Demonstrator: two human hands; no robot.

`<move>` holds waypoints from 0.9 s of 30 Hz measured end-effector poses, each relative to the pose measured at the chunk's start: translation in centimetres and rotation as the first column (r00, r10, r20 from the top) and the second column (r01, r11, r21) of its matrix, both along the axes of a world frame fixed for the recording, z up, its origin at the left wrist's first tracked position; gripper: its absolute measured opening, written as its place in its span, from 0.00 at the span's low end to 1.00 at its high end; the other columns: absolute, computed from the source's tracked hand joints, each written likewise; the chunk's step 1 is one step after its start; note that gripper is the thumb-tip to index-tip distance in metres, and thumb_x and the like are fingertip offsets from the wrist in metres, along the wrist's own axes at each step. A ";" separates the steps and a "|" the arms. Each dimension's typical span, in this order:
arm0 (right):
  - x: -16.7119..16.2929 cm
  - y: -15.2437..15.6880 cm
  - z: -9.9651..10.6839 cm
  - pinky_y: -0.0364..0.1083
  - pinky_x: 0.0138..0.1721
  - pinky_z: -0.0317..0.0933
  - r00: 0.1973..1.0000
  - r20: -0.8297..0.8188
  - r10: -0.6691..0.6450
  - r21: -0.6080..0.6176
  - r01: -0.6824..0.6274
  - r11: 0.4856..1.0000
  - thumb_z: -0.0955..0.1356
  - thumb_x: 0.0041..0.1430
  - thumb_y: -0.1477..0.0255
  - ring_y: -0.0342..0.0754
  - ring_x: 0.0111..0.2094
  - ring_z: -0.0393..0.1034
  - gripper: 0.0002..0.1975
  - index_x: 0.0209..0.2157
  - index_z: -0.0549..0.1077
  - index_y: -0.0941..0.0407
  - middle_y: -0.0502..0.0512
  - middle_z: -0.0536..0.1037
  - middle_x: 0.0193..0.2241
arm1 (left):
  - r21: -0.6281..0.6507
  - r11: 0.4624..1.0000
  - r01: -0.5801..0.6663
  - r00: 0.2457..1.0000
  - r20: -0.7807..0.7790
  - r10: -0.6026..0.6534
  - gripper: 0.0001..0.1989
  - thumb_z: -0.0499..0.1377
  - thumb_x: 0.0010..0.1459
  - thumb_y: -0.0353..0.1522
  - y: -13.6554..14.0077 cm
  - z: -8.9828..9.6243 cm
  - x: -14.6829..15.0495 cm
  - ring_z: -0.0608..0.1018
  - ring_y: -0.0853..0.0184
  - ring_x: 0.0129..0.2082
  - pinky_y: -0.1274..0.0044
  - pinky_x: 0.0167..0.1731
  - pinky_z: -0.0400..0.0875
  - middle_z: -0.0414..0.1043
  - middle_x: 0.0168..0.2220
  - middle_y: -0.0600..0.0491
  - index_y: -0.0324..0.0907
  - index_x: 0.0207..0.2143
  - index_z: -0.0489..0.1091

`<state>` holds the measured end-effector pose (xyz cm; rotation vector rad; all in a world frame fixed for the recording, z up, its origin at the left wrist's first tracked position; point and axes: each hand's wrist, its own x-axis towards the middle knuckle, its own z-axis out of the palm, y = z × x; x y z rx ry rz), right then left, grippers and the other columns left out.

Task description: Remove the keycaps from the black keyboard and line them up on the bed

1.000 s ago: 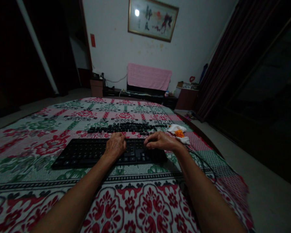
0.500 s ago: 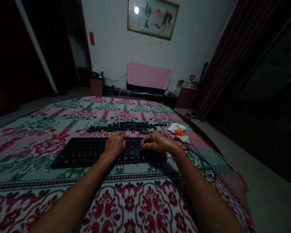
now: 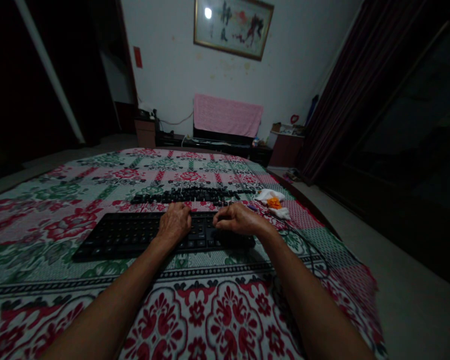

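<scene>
A black keyboard [image 3: 120, 235] lies across the patterned bedspread [image 3: 195, 300] in front of me. My left hand [image 3: 175, 222] is on its middle, fingers bent over the far edge and partly hidden by the back of the hand. Over the right part of the keyboard, my right hand [image 3: 234, 219] has thumb and fingertips pressed together. Anything small between them is too dark to see. Just behind the keyboard, many loose black keycaps [image 3: 195, 194] lie in a long uneven band.
To the right of the keycaps lies a white cloth [image 3: 270, 196] with an orange piece [image 3: 274, 203] on it. A dark cable [image 3: 309, 245] curls over the bedspread's right side. Across the room, a pink towel [image 3: 228, 116] covers a screen below a framed picture [image 3: 233, 27].
The whole view has shifted slightly, so everything appears a little further left. Both hands keep nearly the same place and pose on the keyboard.
</scene>
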<state>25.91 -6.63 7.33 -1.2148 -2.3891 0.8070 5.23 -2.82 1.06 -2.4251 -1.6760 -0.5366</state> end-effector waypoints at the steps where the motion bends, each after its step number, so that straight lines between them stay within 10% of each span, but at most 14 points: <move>1: -0.1 0.0 0.1 0.38 0.26 0.51 1.000 0.015 -0.003 0.004 0.003 1.000 0.64 0.50 0.73 0.39 0.23 0.58 0.11 0.34 0.75 0.59 0.47 0.71 0.24 | -0.002 1.000 0.000 1.000 -0.001 0.000 0.15 0.46 0.57 0.31 0.0 0.0 0.0 0.67 0.60 0.41 0.72 0.37 0.66 0.68 0.39 0.47 0.42 0.38 0.71; 13: 1.4 0.5 -1.0 0.38 0.26 0.52 0.991 -0.130 -0.040 -0.157 0.019 0.987 0.65 0.50 0.69 0.38 0.23 0.59 0.12 0.35 0.73 0.61 0.47 0.70 0.23 | 0.005 1.000 -0.003 0.999 -0.036 0.003 0.14 0.46 0.57 0.31 0.0 -0.1 0.0 0.68 0.60 0.41 0.72 0.39 0.65 0.68 0.37 0.46 0.41 0.36 0.71; 27: -1.2 -0.2 0.2 0.38 0.30 0.54 0.995 0.095 0.024 0.095 -0.033 0.995 0.64 0.49 0.77 0.40 0.26 0.63 0.10 0.33 0.75 0.59 0.49 0.74 0.26 | 0.009 1.000 -0.008 1.000 -0.027 0.008 0.15 0.46 0.57 0.32 0.1 -0.1 0.0 0.67 0.59 0.41 0.72 0.38 0.65 0.68 0.38 0.46 0.41 0.37 0.71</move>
